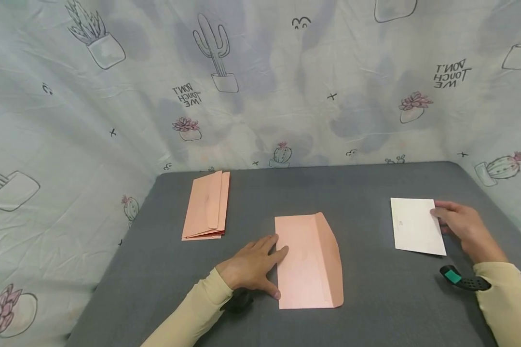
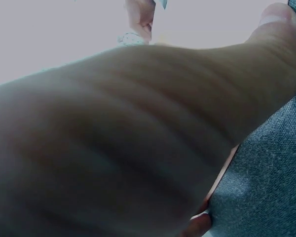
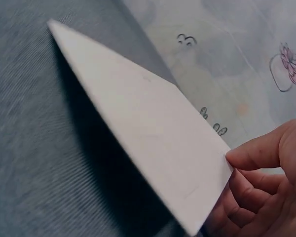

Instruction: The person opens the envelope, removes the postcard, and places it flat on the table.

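A pink envelope [image 1: 301, 262] lies in the middle of the grey table, its pointed flap [image 1: 331, 260] unfolded to the right. My left hand [image 1: 256, 265] rests at the envelope's left edge with fingers and thumb spread. In the left wrist view the thumb [image 2: 276, 29] crosses close in front of the camera. At the right, my right hand [image 1: 462, 224] pinches a white card [image 1: 417, 226] by its upper right edge. The right wrist view shows that card [image 3: 143, 118] tilted, raised off the table with a dark shadow under it, between thumb [image 3: 261, 150] and curled fingers.
Several pink envelopes [image 1: 206, 205] are stacked at the back left of the grey table [image 1: 304, 188]. A white cloth [image 1: 260, 106] printed with cacti hangs behind and along the sides. A dark band with a green patch [image 1: 453, 276] sits at the right wrist.
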A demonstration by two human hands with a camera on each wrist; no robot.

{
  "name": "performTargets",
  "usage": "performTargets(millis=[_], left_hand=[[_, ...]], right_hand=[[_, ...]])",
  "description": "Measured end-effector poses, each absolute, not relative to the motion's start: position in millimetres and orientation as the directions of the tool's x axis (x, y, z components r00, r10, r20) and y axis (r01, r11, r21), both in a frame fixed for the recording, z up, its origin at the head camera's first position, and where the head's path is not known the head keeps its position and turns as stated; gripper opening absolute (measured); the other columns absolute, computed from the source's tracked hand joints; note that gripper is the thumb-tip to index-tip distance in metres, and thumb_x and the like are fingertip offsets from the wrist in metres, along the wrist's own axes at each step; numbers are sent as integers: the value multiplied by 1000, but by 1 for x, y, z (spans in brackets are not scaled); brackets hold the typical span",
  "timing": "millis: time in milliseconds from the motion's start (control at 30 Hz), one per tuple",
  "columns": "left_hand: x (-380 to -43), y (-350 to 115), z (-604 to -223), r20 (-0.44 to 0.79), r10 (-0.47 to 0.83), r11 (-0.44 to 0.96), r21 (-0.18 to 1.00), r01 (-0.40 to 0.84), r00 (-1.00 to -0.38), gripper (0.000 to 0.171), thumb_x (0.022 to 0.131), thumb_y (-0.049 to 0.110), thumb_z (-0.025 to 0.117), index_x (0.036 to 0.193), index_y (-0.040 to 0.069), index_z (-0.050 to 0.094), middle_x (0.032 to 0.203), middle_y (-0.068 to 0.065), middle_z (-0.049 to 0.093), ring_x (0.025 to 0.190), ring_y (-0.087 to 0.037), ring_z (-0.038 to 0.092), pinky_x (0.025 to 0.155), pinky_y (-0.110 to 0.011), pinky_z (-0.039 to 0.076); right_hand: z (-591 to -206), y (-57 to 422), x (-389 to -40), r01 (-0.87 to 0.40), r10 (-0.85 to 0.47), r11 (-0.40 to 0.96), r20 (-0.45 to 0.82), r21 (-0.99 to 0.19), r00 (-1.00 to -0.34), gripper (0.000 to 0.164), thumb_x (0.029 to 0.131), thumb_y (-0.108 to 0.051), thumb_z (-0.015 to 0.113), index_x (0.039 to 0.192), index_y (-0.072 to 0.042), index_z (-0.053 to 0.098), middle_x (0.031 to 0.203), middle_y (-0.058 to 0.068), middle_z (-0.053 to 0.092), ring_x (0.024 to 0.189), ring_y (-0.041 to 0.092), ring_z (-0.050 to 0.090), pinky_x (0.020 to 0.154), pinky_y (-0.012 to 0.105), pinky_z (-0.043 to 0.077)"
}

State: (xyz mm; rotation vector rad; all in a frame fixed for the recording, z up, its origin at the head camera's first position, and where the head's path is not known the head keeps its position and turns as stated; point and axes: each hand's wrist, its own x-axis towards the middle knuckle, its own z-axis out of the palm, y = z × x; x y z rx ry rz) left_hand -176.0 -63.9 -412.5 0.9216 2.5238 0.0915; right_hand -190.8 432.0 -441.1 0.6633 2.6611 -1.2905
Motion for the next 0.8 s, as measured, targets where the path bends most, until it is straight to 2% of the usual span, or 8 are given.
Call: performTargets(millis=[100,167,267,467,667,800], left_hand=[[-176,-64,-413,-387,625,775,209,596,-678,107,72,57,85,160,26,32,171,-9,18,157,-29,22,123,-56,28],[-176,-64,-413,-388,624,776,210,594,-678,107,72,57,85,160,26,32,171,-9,18,157,-29,22,123,-55,28],[-176,-64,-413,-392,622,778,206,594,-678,107,73,58,84,160,27,31,171,-8,18,158,-29,22,123,-55,28],[-177,-64,-414,-393,625,774,201,600,-675,107,73,60,84,160,27,31,171,-8,17,158,-28,21,124,-54,28],[-177,-64,-413,-396,623,776,206,596,-675,107,73,59,84,160,27,31,171,-8,17,158,-28,21,124,-53,28],[-177,-63,-413,-398,620,779,213,590,-676,107,73,58,84,161,27,31,171,-8,16,158,-28,21,124,-54,28]], right_hand=[[-444,429,-191,417,358,588,-240,-693,-903,64,106,-32,41,152,12,31,143,41,41,91,31,64,72,43,52],[-446,428,-191,418,363,602,-233,-681,-902,64,106,-31,41,151,13,30,144,42,40,92,38,65,77,52,50],[-447,426,-190,426,371,617,-233,-661,-899,65,106,-30,44,150,15,30,141,43,42,98,47,64,81,58,49],[-443,419,-189,418,375,658,-209,-626,-903,63,104,-27,48,147,17,33,129,42,49,103,49,60,78,54,51],[-436,414,-187,365,336,770,-155,-524,-929,59,104,-28,48,140,18,38,127,44,48,106,56,55,76,58,49],[-435,412,-187,365,340,793,-143,-489,-930,57,103,-27,48,137,18,39,127,44,48,107,57,53,77,60,48]])
